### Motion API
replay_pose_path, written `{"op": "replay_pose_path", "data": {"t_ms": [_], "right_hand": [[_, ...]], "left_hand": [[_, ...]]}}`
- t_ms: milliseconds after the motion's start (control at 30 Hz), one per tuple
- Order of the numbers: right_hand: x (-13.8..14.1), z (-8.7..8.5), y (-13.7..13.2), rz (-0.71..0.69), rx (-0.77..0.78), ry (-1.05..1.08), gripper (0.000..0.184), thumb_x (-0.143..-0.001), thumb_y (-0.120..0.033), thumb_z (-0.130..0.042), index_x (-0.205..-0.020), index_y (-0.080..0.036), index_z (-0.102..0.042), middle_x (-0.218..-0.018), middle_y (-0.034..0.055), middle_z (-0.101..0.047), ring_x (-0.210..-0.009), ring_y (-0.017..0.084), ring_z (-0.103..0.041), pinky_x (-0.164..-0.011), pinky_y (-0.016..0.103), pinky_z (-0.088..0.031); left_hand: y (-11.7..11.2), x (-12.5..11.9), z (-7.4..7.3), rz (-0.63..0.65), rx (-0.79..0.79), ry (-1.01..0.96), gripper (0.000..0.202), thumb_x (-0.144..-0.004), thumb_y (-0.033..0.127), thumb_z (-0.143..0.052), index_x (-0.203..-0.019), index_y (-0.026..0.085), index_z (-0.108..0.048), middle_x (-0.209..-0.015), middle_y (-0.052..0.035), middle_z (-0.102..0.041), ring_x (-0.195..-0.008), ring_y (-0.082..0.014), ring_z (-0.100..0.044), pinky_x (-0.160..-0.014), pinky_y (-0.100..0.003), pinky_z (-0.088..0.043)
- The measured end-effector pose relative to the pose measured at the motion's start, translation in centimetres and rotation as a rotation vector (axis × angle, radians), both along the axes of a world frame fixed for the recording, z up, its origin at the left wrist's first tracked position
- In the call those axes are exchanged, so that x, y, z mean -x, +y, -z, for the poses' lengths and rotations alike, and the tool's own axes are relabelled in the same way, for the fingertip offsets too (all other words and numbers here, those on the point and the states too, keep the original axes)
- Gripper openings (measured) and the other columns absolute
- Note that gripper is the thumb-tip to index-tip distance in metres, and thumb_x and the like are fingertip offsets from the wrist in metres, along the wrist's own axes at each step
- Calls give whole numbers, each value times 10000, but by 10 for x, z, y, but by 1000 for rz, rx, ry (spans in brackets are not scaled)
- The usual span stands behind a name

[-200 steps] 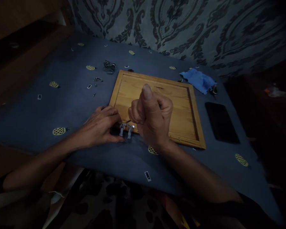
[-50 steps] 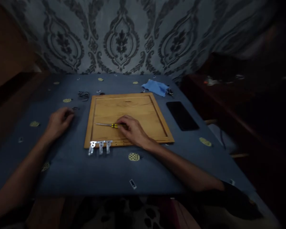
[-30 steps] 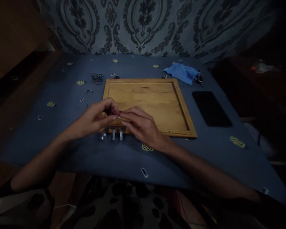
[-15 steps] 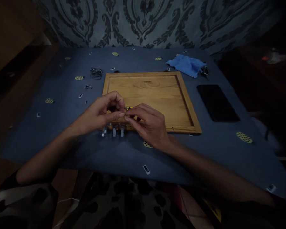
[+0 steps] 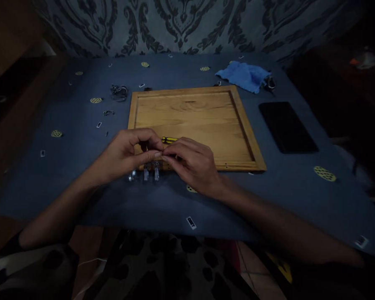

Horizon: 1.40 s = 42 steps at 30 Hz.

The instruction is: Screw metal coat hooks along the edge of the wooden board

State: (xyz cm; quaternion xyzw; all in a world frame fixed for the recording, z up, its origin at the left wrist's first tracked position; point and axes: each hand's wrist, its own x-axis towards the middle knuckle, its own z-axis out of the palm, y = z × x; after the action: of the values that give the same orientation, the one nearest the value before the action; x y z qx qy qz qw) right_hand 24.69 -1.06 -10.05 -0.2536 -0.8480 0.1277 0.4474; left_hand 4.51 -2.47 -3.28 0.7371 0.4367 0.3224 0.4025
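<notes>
Over the near edge of a framed wooden panel, my left hand and my right hand meet fingertip to fingertip. Both are closed in a pinch; whatever lies between the fingers is too small to make out. A yellow-and-black handled tool, partly covered by my right hand, lies on the panel just behind the fingers. Below my left hand, several shiny metal fittings sit along the panel's front edge; they look like hinges.
On the dark blue tablecloth, a bundle of thin metal pieces and some small hardware lie left of the panel. A blue cloth rests at the back right, with a black tablet-like slab nearer.
My head view has shifted slightly. Both hands stay pinched together at nearly the same spot, and more of the yellow-and-black tool shows behind them.
</notes>
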Motion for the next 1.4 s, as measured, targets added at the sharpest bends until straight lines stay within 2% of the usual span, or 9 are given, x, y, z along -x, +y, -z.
{"op": "replay_pose_path", "data": {"t_ms": [133,267,533,700,833,967,1233,1400], "right_hand": [[-1,3,1,-10,-1,6,130,-1020,-223,-588,-914,-202,-661,-818,25,-693,-744,163,-649,-693,283,-527],[-1,3,0,-18,17,8,133,-1021,-218,-587,-918,-184,-665,-831,38,-702,-775,171,-655,-721,293,-532],[-6,6,1,-76,104,19,104,-1006,-224,-611,-1019,-165,-696,-899,48,-741,-779,158,-679,-701,279,-544],[-12,10,6,14,218,95,158,-981,-196,-590,-1066,-174,-722,-923,27,-763,-740,130,-686,-703,248,-550],[-12,12,8,42,292,154,166,-968,-170,-583,-1041,-168,-731,-884,5,-761,-681,104,-656,-657,220,-527],[-11,13,7,40,273,140,173,-969,-161,-577,-1029,-168,-739,-910,14,-774,-706,109,-669,-682,227,-533],[-11,14,6,42,286,128,176,-967,-166,-574,-1016,-178,-742,-904,7,-774,-718,115,-681,-673,229,-520],[-12,13,7,22,299,120,174,-963,-158,-571,-1021,-173,-735,-905,6,-767,-711,112,-664,-671,231,-502]], "left_hand": [[-1,1,3,6,-60,92,122,-878,321,-734,-880,200,-736,-808,12,-747,-706,-115,-666,-656,-206,-525],[-3,0,4,-45,-98,148,48,-858,263,-722,-876,224,-744,-805,34,-753,-717,-112,-676,-680,-206,-525],[0,4,4,-33,100,120,78,-835,290,-732,-848,213,-724,-711,19,-704,-622,-108,-627,-564,-208,-489],[8,9,8,78,244,179,103,-845,299,-726,-856,197,-721,-710,4,-702,-594,-103,-612,-537,-201,-481],[11,7,9,100,258,249,100,-846,307,-712,-852,209,-731,-706,7,-696,-581,-102,-596,-537,-196,-478],[12,6,12,147,242,309,133,-870,327,-674,-864,206,-730,-726,-5,-702,-589,-104,-599,-537,-197,-468],[14,8,15,201,268,318,156,-888,329,-643,-897,208,-741,-822,-39,-738,-678,-132,-651,-573,-220,-485],[17,8,14,224,299,322,172,-885,354,-640,-871,214,-739,-813,-30,-732,-687,-131,-648,-588,-213,-490]]}}
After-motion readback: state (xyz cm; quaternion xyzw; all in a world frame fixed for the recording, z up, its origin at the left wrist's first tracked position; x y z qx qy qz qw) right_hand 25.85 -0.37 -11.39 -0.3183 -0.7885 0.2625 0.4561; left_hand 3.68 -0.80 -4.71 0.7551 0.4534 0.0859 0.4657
